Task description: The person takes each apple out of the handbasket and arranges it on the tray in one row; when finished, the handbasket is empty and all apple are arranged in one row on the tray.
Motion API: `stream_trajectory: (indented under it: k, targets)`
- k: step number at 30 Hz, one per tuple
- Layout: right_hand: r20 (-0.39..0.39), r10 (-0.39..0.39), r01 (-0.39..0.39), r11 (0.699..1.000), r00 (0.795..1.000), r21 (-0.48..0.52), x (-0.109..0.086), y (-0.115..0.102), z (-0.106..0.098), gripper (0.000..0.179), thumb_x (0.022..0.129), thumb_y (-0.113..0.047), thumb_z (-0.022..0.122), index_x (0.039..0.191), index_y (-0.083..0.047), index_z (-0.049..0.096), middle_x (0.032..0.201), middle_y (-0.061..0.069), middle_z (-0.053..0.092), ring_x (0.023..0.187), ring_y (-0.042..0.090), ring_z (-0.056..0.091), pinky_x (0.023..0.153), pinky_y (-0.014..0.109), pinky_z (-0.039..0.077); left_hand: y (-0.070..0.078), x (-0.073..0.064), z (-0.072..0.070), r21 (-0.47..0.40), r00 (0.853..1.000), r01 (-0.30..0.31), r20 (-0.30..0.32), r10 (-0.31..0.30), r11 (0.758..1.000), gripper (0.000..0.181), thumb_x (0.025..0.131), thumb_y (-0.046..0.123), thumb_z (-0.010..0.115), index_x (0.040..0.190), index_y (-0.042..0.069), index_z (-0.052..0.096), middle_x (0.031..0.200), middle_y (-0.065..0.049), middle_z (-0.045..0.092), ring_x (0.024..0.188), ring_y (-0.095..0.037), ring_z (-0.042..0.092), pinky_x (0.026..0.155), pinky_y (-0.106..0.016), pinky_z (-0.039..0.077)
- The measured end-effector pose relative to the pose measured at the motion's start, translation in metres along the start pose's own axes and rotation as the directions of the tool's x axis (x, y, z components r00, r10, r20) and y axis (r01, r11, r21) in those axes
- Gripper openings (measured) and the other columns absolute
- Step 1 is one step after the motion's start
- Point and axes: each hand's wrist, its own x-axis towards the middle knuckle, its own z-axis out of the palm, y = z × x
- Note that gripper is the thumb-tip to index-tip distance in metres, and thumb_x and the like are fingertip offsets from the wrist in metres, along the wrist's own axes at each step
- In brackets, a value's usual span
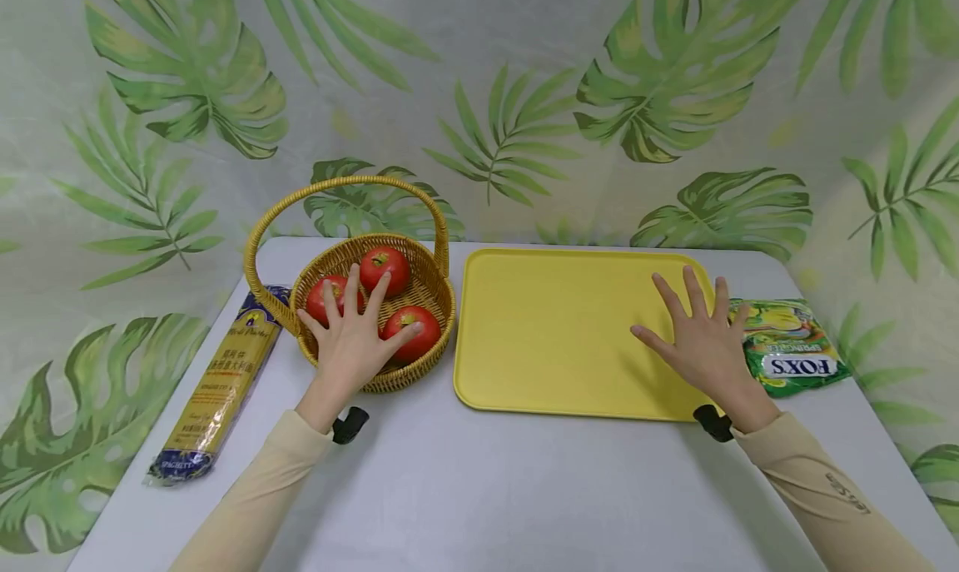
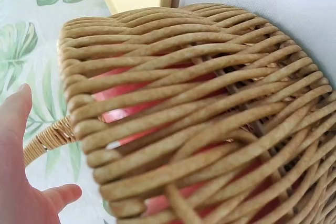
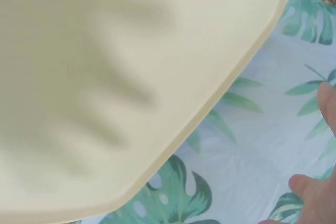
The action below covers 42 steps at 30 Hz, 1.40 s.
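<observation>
My left hand [image 1: 348,343], fingers spread, hovers over the front left of a woven wicker basket [image 1: 400,380] with a tall arched handle. Inside lie three red round fruits, looking like apples; one [image 1: 385,271] is at the back, another [image 1: 416,335] at the front right, and the left one is partly covered by my fingers. Close up, the left wrist view shows the basket's woven side [image 2: 210,87] with red showing through its gaps. My right hand [image 1: 708,351], also with spread fingers, is above the right edge of a yellow tray [image 1: 554,330]. Neither hand holds anything.
Left of the basket lies a long spaghetti packet [image 1: 217,389], its top end beside the handle. A green Fox's bag [image 1: 794,347] lies right of the tray, near the table's right edge. A leaf-patterned cloth [image 1: 524,39] hangs behind the white table [image 1: 524,489].
</observation>
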Motion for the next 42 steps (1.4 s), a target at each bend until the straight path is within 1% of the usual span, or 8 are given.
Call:
stream_trajectory:
  k: [10,14,17,21,26,35,39,42]
  targets:
    - [-0.107,-0.187,0.197,0.976,0.977,0.091,0.014,-0.025,-0.009,0.082,0.088,-0.046,0.065,0.152,-0.016,0.024,0.152,0.024,0.02,0.132,0.055,0.019,0.1,0.074,0.017,-0.002,-0.015,-0.016,-0.056,0.999,-0.033,-0.041,0.031,0.998,0.087,0.084,0.065,0.058,0.152,0.022,0.026,0.159,-0.011,0.001,0.14,-0.046,-0.006,0.099,-0.078,-0.004]
    - [-0.145,-0.272,0.3,0.925,0.951,0.234,0.023,-0.044,-0.009,0.08,0.087,-0.034,0.071,0.151,-0.012,0.028,0.151,0.023,0.024,0.131,0.05,0.025,0.101,0.068,0.023,-0.005,-0.025,-0.025,-0.138,0.997,-0.06,-0.061,0.052,0.989,0.083,0.085,0.057,0.063,0.151,0.02,0.029,0.158,-0.012,0.006,0.14,-0.044,-0.003,0.102,-0.075,-0.001]
    - [-0.124,-0.317,0.34,0.867,0.94,0.363,0.029,-0.061,-0.009,0.078,0.088,-0.027,0.071,0.151,-0.012,0.028,0.152,0.02,0.024,0.134,0.045,0.025,0.102,0.064,0.026,-0.01,-0.033,-0.031,-0.249,0.996,-0.066,-0.066,0.051,0.966,0.078,0.087,0.051,0.064,0.151,0.02,0.03,0.157,-0.012,0.012,0.14,-0.043,0.004,0.103,-0.074,0.011]
    - [-0.083,-0.378,0.366,0.781,0.922,0.506,0.04,-0.085,-0.006,0.077,0.089,-0.028,0.07,0.152,-0.016,0.026,0.153,0.012,0.026,0.137,0.035,0.025,0.106,0.059,0.027,-0.017,-0.045,-0.038,-0.436,0.998,-0.039,-0.061,0.014,0.899,0.071,0.091,0.043,0.063,0.15,0.019,0.031,0.156,-0.01,0.015,0.14,-0.037,0.012,0.1,-0.073,0.024]
    - [-0.053,-0.466,0.382,0.65,0.883,0.658,0.055,-0.116,0.004,0.075,0.09,-0.029,0.068,0.152,-0.02,0.027,0.151,0.006,0.032,0.131,0.027,0.036,0.104,0.051,0.036,-0.026,-0.063,-0.044,-0.6,0.995,-0.016,-0.085,-0.044,0.8,0.065,0.094,0.027,0.063,0.15,0.017,0.032,0.155,-0.01,0.02,0.14,-0.034,0.018,0.104,-0.068,0.021]
    - [0.045,-0.591,0.271,0.435,0.806,0.859,0.08,-0.167,0.024,0.07,0.091,-0.018,0.067,0.15,-0.022,0.03,0.152,-0.003,0.03,0.13,0.027,0.04,0.106,0.044,0.036,-0.039,-0.086,-0.039,-0.795,0.977,0.122,-0.011,-0.215,0.595,0.061,0.098,0.017,0.056,0.152,0.015,0.027,0.156,-0.006,0.019,0.137,-0.036,0.025,0.107,-0.059,0.028]
    - [0.078,-0.658,0.229,0.368,0.749,0.901,0.094,-0.186,0.035,0.07,0.091,-0.019,0.067,0.151,-0.017,0.03,0.151,-0.001,0.032,0.129,0.03,0.04,0.105,0.047,0.036,-0.048,-0.088,-0.028,-0.814,0.962,0.208,0.071,-0.263,0.542,0.063,0.099,0.022,0.054,0.153,0.014,0.022,0.157,-0.005,0.014,0.137,-0.037,0.026,0.107,-0.061,0.027]
    - [0.111,-0.697,0.207,0.356,0.708,0.911,0.106,-0.199,0.04,0.07,0.09,-0.016,0.067,0.15,-0.016,0.03,0.148,-0.004,0.035,0.129,0.022,0.038,0.105,0.052,0.034,-0.056,-0.087,-0.019,-0.825,0.949,0.271,0.142,-0.282,0.495,0.065,0.1,0.026,0.052,0.154,0.019,0.017,0.158,-0.003,0.007,0.138,-0.037,0.024,0.107,-0.06,0.027]
